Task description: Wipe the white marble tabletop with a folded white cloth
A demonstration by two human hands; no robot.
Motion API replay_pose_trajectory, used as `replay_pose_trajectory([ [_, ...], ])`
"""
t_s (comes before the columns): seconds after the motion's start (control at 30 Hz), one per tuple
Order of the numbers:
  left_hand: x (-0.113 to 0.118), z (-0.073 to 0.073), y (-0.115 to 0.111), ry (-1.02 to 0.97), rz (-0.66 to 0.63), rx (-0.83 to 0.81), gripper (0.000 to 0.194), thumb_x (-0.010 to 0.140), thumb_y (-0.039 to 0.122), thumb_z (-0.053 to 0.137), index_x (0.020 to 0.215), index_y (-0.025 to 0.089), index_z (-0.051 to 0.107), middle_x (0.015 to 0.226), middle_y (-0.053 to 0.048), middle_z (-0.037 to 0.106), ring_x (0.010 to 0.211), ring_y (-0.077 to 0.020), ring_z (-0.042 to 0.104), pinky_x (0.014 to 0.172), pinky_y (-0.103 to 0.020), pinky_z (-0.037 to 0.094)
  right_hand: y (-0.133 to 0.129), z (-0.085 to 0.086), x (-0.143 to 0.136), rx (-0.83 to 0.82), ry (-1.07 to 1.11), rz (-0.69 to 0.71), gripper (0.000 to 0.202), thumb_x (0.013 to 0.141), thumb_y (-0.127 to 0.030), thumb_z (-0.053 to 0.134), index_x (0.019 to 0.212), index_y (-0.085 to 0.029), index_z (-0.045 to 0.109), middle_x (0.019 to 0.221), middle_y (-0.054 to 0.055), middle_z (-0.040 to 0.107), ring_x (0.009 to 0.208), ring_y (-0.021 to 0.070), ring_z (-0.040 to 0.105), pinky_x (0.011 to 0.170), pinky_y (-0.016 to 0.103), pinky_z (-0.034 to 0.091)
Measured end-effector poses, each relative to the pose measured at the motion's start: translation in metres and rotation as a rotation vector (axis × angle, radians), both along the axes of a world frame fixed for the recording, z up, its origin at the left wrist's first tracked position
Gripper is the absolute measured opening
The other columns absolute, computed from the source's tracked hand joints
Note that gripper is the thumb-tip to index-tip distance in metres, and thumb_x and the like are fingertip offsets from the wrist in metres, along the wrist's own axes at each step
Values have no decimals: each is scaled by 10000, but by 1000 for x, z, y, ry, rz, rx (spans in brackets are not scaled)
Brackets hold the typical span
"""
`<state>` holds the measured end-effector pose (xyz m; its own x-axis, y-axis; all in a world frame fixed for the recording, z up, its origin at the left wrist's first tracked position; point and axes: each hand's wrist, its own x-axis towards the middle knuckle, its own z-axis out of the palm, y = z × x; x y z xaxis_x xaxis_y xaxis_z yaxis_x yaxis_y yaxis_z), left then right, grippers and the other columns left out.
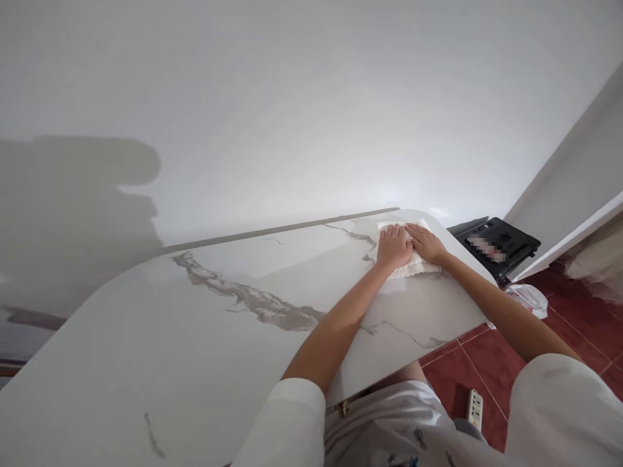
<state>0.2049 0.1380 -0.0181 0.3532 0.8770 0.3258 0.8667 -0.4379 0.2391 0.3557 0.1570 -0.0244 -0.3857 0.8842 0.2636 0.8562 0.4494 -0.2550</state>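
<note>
A white cloth (417,266) with a wavy edge lies spread on the white marble-patterned tabletop (243,350), near its far right end. My left hand (394,246) rests flat on the cloth with its fingers stretched forward. Beside it, my right hand (426,243) also lies flat, pressing the cloth's right part, its fingertips close to the left hand. Both palms face down, so the cloth under them is hidden. Grey-brown veins run across the table surface.
The table's far side runs along a white wall (272,130). To the right, a black case-like object (506,240) and a white plastic bag (529,298) sit beyond the table. On the red tiled floor (487,363) lies a power strip (474,410).
</note>
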Motion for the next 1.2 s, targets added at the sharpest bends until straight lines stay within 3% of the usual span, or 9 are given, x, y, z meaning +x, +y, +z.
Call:
replay_pose_trajectory([
  [0.2, 3, 5, -52, 31, -18, -42, 497, 909, 264, 285, 1359, 67, 364, 1440, -131, 369, 1343, -274, 290, 1114, -434, 215, -53, -3, 5, 31, -31, -13, 516, 908, -254, 280, 1404, -157, 377, 1454, 63, 381, 1355, 242, 303, 1124, 453, 261],
  [0.5, 16, 5, -124, -10, -34, -24, 524, 906, 284, 306, 1363, 31, 356, 1435, -175, 364, 1343, -308, 282, 1110, -474, 202, -129, -2, 22, 71, -39, 42, 509, 933, -289, 262, 1430, -206, 331, 1461, 52, 371, 1354, 238, 307, 1113, 474, 284],
  [0.67, 37, 6, -146, -30, -88, -26, 558, 893, 307, 342, 1354, -7, 348, 1431, -210, 350, 1344, -341, 259, 1102, -503, 189, -152, -6, 49, 80, -21, 59, 503, 946, -323, 261, 1439, -233, 304, 1469, 48, 357, 1356, 234, 302, 1113, 500, 281],
  [0.77, 51, 5, -141, -58, -133, -30, 567, 891, 318, 342, 1346, -21, 346, 1426, -222, 348, 1342, -353, 253, 1101, -513, 178, -149, -11, 69, 91, -14, 57, 507, 949, -344, 246, 1433, -212, 319, 1465, 63, 362, 1357, 237, 299, 1117, 504, 277],
  [0.93, 71, 2, -113, -97, -187, -20, 546, 888, 318, 330, 1329, -2, 362, 1407, -201, 373, 1324, -333, 279, 1101, -491, 173, -129, -12, 93, 97, -22, -1, 512, 949, -370, 231, 1409, -189, 367, 1447, 82, 391, 1348, 235, 318, 1121, 490, 275],
  [1.2, 89, 1, -52, -111, -171, -23, 496, 901, 308, 312, 1316, 47, 386, 1400, -176, 389, 1327, -288, 279, 1103, -458, 179, -67, -8, 106, 86, -49, -62, 499, 920, -309, 251, 1373, -197, 427, 1424, 66, 426, 1333, 239, 348, 1118, 492, 286],
])
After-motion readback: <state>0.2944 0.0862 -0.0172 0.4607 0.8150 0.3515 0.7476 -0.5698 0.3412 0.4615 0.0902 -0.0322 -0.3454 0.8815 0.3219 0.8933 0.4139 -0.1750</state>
